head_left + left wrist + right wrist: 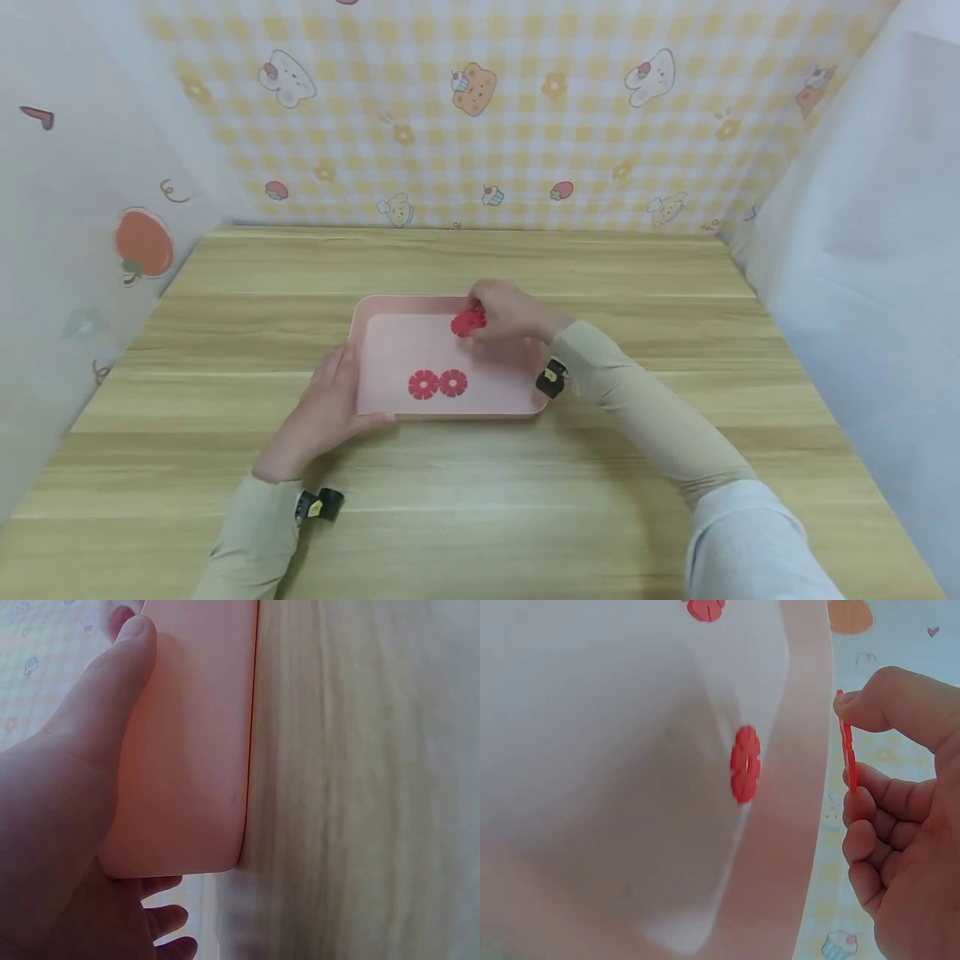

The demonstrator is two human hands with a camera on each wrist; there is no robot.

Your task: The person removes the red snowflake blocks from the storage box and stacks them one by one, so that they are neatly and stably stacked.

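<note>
A shallow pink tray point(517, 400) lies on the table with red slotted snowflake discs in it. My left hand point(330, 400) holds its front left corner, thumb along the front side and fingers at the left side. Over the tray's back right part, my right hand point(506, 312) pinches one red snowflake disc point(847, 746) edge-on between thumb and fingertips. Below that, another red disc point(746, 763) lies inside by the tray wall. Toward the front, a left disc point(423, 384) and a right disc point(453, 382) lie side by side with their edges meeting.
The wood-grain table point(480, 508) extends around the tray on every side. A yellow checked cloth point(525, 108) with cartoon prints hangs behind it. Pale sheets stand at the left and right edges. Each wrist carries a small black camera point(552, 379).
</note>
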